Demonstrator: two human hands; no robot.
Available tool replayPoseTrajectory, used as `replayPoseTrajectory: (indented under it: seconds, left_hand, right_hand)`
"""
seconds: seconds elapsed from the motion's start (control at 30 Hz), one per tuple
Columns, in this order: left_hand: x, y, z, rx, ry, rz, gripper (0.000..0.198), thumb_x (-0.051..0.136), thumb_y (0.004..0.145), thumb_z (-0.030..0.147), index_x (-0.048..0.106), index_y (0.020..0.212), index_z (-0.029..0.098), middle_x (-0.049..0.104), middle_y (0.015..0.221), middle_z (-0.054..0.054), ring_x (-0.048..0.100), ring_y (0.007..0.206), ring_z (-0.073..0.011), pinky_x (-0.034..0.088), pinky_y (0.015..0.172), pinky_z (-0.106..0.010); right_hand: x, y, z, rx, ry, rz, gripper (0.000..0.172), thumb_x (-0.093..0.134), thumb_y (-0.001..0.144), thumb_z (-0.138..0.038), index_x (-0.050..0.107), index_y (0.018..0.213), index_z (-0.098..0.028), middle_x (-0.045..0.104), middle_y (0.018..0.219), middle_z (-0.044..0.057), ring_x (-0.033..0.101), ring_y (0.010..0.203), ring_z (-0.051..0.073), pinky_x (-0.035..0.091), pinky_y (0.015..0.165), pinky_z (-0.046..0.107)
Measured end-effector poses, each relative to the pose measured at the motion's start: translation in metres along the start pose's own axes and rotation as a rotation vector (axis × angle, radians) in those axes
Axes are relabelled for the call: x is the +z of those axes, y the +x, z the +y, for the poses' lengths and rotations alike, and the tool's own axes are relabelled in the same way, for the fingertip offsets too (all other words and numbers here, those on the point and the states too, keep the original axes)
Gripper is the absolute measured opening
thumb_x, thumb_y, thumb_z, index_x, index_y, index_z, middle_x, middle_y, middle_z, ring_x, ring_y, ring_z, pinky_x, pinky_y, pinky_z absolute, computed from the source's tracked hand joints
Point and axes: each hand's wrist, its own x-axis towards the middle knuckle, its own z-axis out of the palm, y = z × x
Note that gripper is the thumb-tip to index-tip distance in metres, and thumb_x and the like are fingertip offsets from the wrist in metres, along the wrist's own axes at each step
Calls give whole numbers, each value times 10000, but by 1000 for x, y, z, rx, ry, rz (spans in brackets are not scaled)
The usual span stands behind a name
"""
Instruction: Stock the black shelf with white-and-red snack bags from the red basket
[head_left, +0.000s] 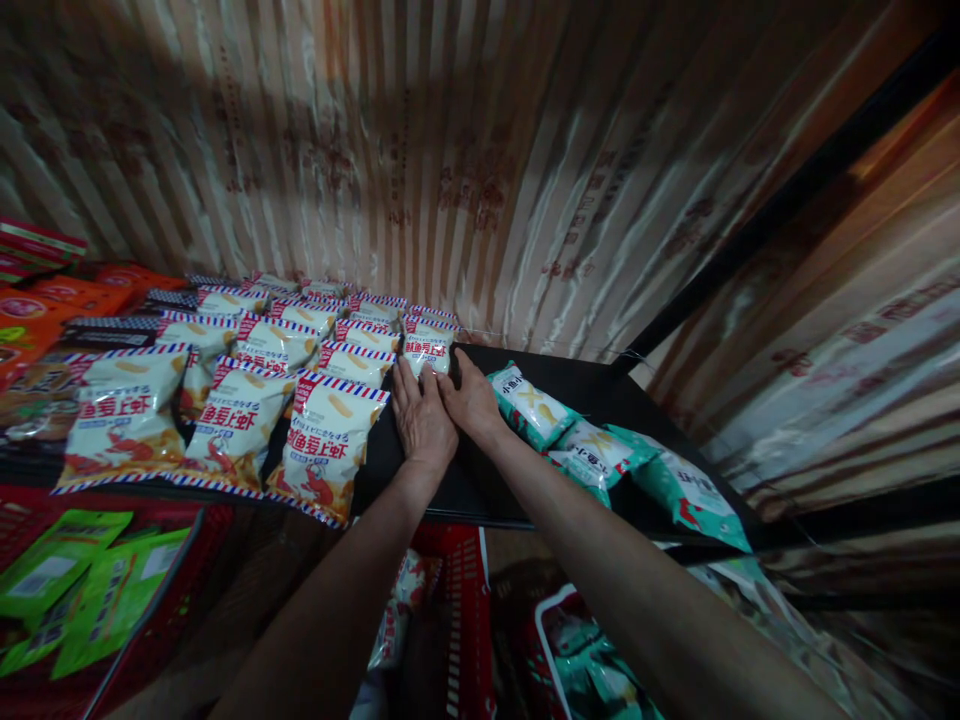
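Observation:
Both my hands rest side by side on a dark shelf (600, 395). My left hand (421, 418) lies flat with fingers stretched forward, its fingertips touching a white snack bag with a red-and-blue striped edge (426, 352). My right hand (471, 392) also lies flat, fingers reaching the same bag's right edge. Rows of several like white bags (326, 445) fill the shelf to the left. Teal snack bags (592, 452) lie in a row just right of my right wrist.
Orange packets (45, 310) sit at the far left of the shelf. Below it are green packets (82, 580) in a red basket and a red basket (457, 620) holding more bags. A striped foil wall (480, 170) rises behind the shelf.

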Motion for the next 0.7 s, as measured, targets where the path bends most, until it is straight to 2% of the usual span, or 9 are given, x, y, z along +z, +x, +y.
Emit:
replayPoseTrajectory:
  seconds: [0.17, 0.33, 0.43, 0.5, 0.57, 0.63, 0.7]
  left_hand:
    - [-4, -4, -1, 89, 52, -24, 454, 352, 907, 191, 403, 1345, 83, 206, 1506, -214, 129, 1409, -297, 232, 1102, -490]
    - [-25, -27, 5, 157, -15, -71, 473, 384, 877, 165, 402, 1345, 99, 242, 1507, -170, 129, 1411, -267, 228, 1118, -454]
    - [-43, -58, 5, 190, -134, -108, 436, 357, 874, 147, 462, 1296, 125, 396, 1435, -134, 295, 1362, -219, 286, 1104, -403]
    - [-58, -83, 0, 201, -217, -155, 396, 343, 874, 146, 520, 1229, 146, 527, 1316, -114, 452, 1248, -190, 354, 1062, -368]
    - [-73, -109, -8, 205, -265, -221, 357, 340, 873, 156, 568, 1148, 154, 593, 1207, -103, 541, 1128, -173, 412, 1002, -335]
    - [-86, -133, -21, 200, -246, -319, 335, 334, 870, 161, 603, 1070, 160, 609, 1150, -99, 568, 1061, -166, 439, 954, -305]
    - [-95, -155, -36, 166, -150, -506, 326, 339, 856, 151, 628, 1006, 170, 625, 1091, -93, 581, 1014, -167, 445, 926, -295]
  right_hand:
    - [-11, -27, -5, -106, 24, 65, 457, 439, 820, -182, 496, 1267, -108, 561, 1260, 147, 488, 1201, 246, 338, 1058, 423]
    - [-30, -62, -14, -90, 64, 30, 467, 406, 804, -159, 500, 1254, -80, 524, 1298, 185, 458, 1228, 267, 335, 1062, 467]
    - [-40, -95, -24, -97, 106, 19, 453, 396, 793, -131, 526, 1227, -118, 548, 1275, 141, 479, 1207, 224, 354, 1059, 417]
    - [-43, -123, -31, -110, 145, 9, 431, 387, 796, -120, 553, 1192, -151, 576, 1236, 109, 503, 1176, 191, 369, 1050, 373]
    - [-41, -157, -36, -103, 187, 0, 393, 382, 814, -134, 577, 1154, -157, 587, 1212, 106, 512, 1159, 180, 375, 1042, 352]
    - [-34, -193, -36, -64, 222, -16, 365, 378, 836, -161, 589, 1133, -148, 582, 1215, 117, 509, 1161, 185, 375, 1038, 350]
    - [-23, -228, -32, 2, 246, -81, 369, 363, 841, -158, 585, 1137, -160, 590, 1206, 111, 520, 1147, 184, 388, 1024, 349]
